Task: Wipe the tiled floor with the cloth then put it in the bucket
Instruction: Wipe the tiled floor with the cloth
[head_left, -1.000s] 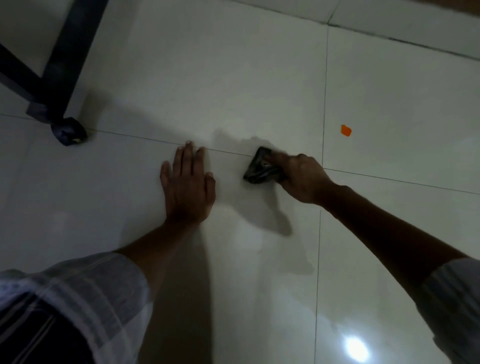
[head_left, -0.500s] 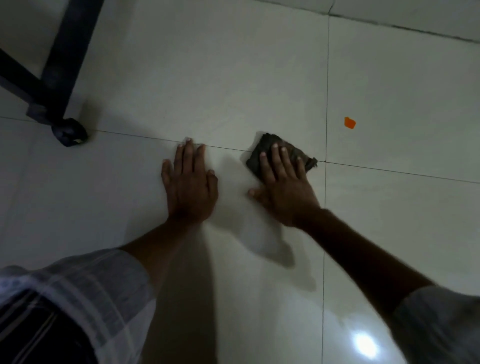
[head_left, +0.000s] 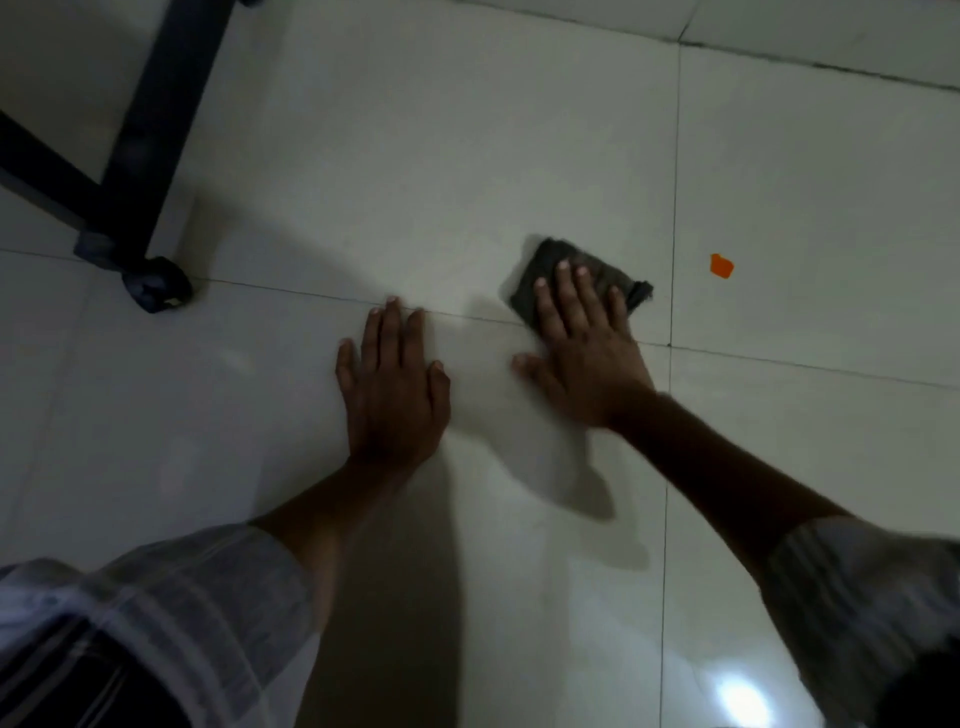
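Note:
A small dark cloth (head_left: 545, 267) lies flat on the pale tiled floor (head_left: 415, 156), just beyond a grout line. My right hand (head_left: 582, 343) presses down on the cloth with its fingers spread over it; the cloth's far edge and right corner stick out past the fingertips. My left hand (head_left: 389, 384) rests palm down on the tile to the left of the cloth, fingers together, holding nothing. No bucket is in view.
A black furniture leg with a dark foot (head_left: 156, 283) stands at the upper left. A small orange scrap (head_left: 721, 266) lies on the tile right of the cloth. A light reflection (head_left: 740, 701) glares at the lower right.
My right hand went from gripping the bunched cloth to pressing it flat, and has pushed it a little farther away and to the right. The left hand stayed put.

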